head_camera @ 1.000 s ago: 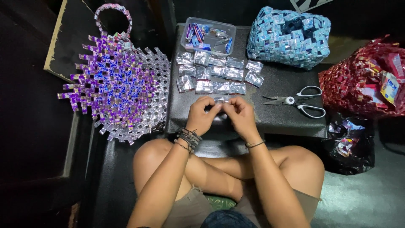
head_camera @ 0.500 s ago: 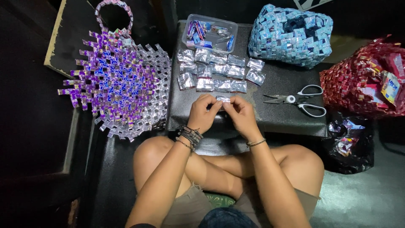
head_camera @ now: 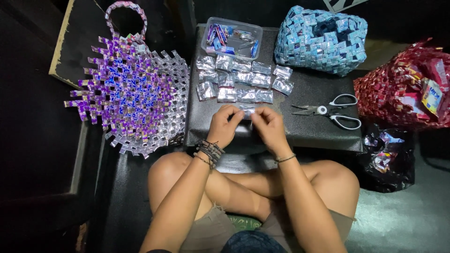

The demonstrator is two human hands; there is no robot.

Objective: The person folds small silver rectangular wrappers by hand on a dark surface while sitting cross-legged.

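Left hand: our left hand (head_camera: pixel 224 125) is curled, its fingertips pinching the left end of a small folded silver foil strip (head_camera: pixel 247 111).
Right hand: our right hand (head_camera: pixel 268 127) mirrors it, thumb and fingers pressed on the strip's right end; the two hands nearly touch.
Strip position: the foil strip sits between both sets of fingertips, at 12 o'clock from our knuckles, just above the near part of the black board (head_camera: pixel 309 126).
Long axis: it runs from 9 to 3 o'clock, so each hand takes one end; neither hand is nearer, as far as we can tell.
Folded pieces: rows of silver folded pieces (head_camera: pixel 241 80) lie on the board at 12 o'clock, near the strip but apart from it.
Tub: a clear plastic tub (head_camera: pixel 231 36) of coloured wrapper bits stands beyond those rows, also at 12 o'clock.
Scissors: white-handled scissors (head_camera: pixel 330 116) lie at 3 o'clock, blades pointing towards our hands, well apart from them.
Purple weave: a partly woven purple and silver panel (head_camera: pixel 131 96) with a looped handle spreads at 10 o'clock, beside the board.
Blue bag: a woven blue bag (head_camera: pixel 321 40) rests at 1 o'clock.
Red bag: a woven red bag (head_camera: pixel 405 86) sits at 2 o'clock.
Scrap sack: a black plastic sack (head_camera: pixel 386 159) with shiny offcuts lies at 4 o'clock.
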